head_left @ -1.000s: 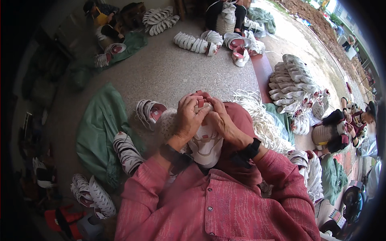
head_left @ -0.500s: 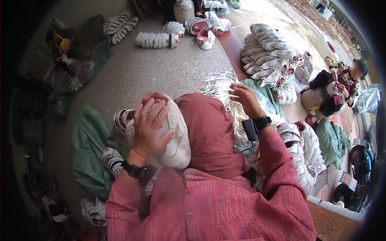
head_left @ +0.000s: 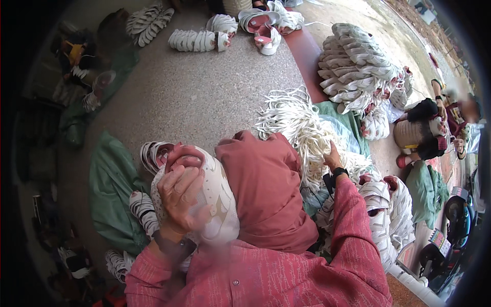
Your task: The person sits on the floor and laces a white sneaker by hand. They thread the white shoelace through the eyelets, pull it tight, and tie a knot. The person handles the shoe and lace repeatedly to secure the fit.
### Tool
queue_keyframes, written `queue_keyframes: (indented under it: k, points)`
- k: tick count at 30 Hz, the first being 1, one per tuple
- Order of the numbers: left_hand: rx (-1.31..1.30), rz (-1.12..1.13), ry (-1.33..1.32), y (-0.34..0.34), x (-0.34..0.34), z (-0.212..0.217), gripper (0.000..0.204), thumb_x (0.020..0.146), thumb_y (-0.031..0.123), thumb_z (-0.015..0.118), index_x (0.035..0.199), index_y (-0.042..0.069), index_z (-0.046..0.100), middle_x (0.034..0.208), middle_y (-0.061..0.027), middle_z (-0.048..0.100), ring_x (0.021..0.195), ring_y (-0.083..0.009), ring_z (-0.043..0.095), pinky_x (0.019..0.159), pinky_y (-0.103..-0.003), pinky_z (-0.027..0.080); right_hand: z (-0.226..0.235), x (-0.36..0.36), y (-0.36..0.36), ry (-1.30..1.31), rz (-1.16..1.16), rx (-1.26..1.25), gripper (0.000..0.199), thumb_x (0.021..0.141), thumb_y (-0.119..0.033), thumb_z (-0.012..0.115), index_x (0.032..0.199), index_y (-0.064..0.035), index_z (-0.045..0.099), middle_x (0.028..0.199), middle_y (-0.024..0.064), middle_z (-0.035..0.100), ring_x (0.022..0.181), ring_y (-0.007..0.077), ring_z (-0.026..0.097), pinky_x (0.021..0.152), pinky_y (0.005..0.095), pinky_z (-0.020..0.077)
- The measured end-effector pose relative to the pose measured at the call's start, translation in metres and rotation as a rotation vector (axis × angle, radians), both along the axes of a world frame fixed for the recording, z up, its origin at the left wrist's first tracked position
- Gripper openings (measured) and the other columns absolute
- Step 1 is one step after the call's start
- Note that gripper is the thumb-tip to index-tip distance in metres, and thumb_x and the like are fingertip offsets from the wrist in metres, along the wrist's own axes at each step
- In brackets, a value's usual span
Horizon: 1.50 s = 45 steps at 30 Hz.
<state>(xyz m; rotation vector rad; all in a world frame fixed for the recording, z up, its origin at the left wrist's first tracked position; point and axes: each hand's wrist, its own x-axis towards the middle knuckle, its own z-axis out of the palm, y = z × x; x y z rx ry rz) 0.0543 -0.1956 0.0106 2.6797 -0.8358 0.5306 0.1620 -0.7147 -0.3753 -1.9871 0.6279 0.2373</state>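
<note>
My left hand [head_left: 181, 197] lies against a white shoe upper [head_left: 221, 197] with a pink lining, its fingers stretched out and its thumb slightly blurred. The upper stands beside my knee, which is covered by dark pink cloth [head_left: 266, 189]. Over a loose heap of white shoelaces [head_left: 291, 120] at the right, my right hand [head_left: 333, 159] reaches down with its visible fingers apart. Its other fingers are partly hidden, and I see no lace clearly in its grip. Nested white uppers [head_left: 144, 212] lie left of my left hand.
A tall stack of white uppers [head_left: 353, 66] stands beyond the laces. More uppers [head_left: 386, 215] lie by my right arm. Green sacking [head_left: 115, 189] spreads at the left. A row of uppers [head_left: 197, 41] lies ahead on the speckled floor. Another person [head_left: 434, 123] sits at the far right.
My right hand has come down from the air onto the lace heap. My left hand has shifted slightly down and left with the shoe upper, which has tilted.
</note>
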Motion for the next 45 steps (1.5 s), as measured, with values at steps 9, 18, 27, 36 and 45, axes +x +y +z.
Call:
queue_keyframes:
  k: [9, 18, 27, 36, 45]
  points:
    - [-0.014, -0.003, 0.032, -0.004, 0.007, 0.003, 0.06, 0.081, 0.04, 0.067, 0.131, 0.008, 0.058, 0.133, -0.0073, 0.058, 0.129, -0.0304, 0.047, 0.106, -0.046, 0.036, 0.007, 0.004, 0.009, -0.002, 0.378, -0.697, 0.032, 0.09, -0.036, 0.061, 0.099, -0.0082, 0.072, 0.088, 0.0172, 0.072, 0.072, 0.0376, 0.067, 0.069, 0.0511, 0.0504]
    - [0.005, 0.016, 0.001, -0.002, -0.005, 0.004, 0.056, 0.089, 0.045, 0.059, 0.131, 0.008, 0.058, 0.135, -0.0109, 0.058, 0.13, -0.0338, 0.047, 0.109, -0.05, 0.033, 0.269, 0.037, 0.08, -0.225, 0.157, 0.814, 0.026, 0.103, -0.032, 0.056, 0.097, -0.0068, 0.06, 0.068, -0.005, 0.049, 0.05, 0.0022, 0.037, 0.044, 0.0187, 0.0255]
    - [-0.22, 0.068, -0.06, -0.039, -0.026, 0.057, 0.069, 0.077, 0.036, 0.075, 0.134, 0.004, 0.055, 0.135, -0.0138, 0.057, 0.129, -0.0352, 0.048, 0.113, -0.049, 0.027, 0.538, -0.084, 0.192, -0.31, 0.837, 0.735, 0.02, 0.105, -0.021, 0.056, 0.109, -0.003, 0.063, 0.074, -0.0056, 0.054, 0.058, 0.0009, 0.041, 0.05, 0.0184, 0.0305]
    - [-1.108, -0.498, 0.997, -0.013, -0.138, 0.14, 0.024, 0.098, 0.025, 0.067, 0.103, 0.002, 0.065, 0.081, 0.0037, 0.059, 0.073, -0.0037, 0.053, 0.065, -0.023, 0.042, 0.578, -0.179, 0.207, -0.583, 0.773, 1.284, 0.019, 0.106, -0.01, 0.044, 0.105, 0.0024, 0.058, 0.08, 0.0089, 0.063, 0.061, 0.0103, 0.052, 0.056, 0.0269, 0.0429]
    - [-1.366, -0.169, 1.147, 0.135, -0.248, 0.084, 0.037, 0.099, 0.039, 0.064, 0.09, 0.003, 0.065, 0.065, 0.0051, 0.049, 0.053, -0.0022, 0.042, 0.047, -0.02, 0.03, 0.455, -0.12, 0.323, -0.547, 0.464, 0.676, 0.032, 0.108, -0.021, 0.039, 0.13, 0.0013, 0.047, 0.106, 0.0152, 0.069, 0.09, 0.026, 0.07, 0.087, 0.0333, 0.0585]
